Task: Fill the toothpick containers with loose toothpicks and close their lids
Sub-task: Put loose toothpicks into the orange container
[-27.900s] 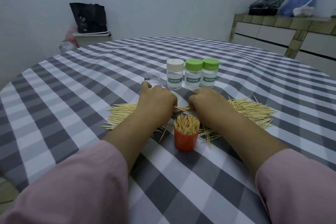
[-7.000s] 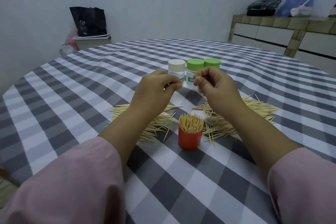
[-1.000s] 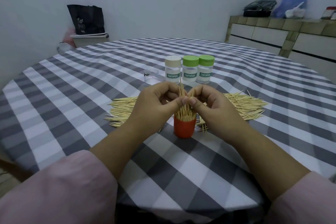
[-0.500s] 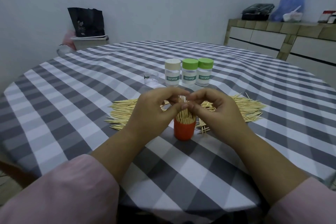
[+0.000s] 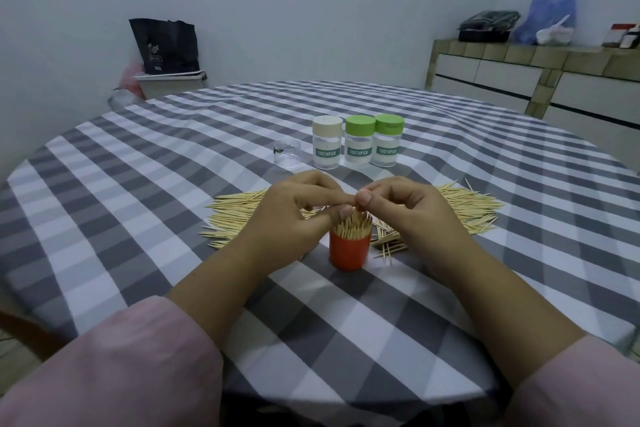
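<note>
Head view — both hands (image 5: 298, 215) (image 5: 408, 211) curled (contents unclear) over orange toothpick cup (image 5: 348, 250).

Three lidded toothpick containers stand in a row: one with a beige lid (image 5: 326, 147) and two with green lids (image 5: 360, 146) (image 5: 388, 144). One clear cap (image 5: 287, 153) sits beside them. One orange container (image 5: 349, 249) holds upright toothpicks. Loose toothpicks (image 5: 235, 215) lie in a spread too numerous to count. Two hands: left hand (image 5: 294, 215), right hand (image 5: 412, 213).

Three small clear containers stand in a row: beige-lidded container (image 5: 326, 147), middle green-lidded container (image 5: 358, 146) and right green-lidded container (image 5: 387, 144), each with a green label reading "TOOTHPICK". The black bag (image 5: 165, 45) print is too small to read.
</note>
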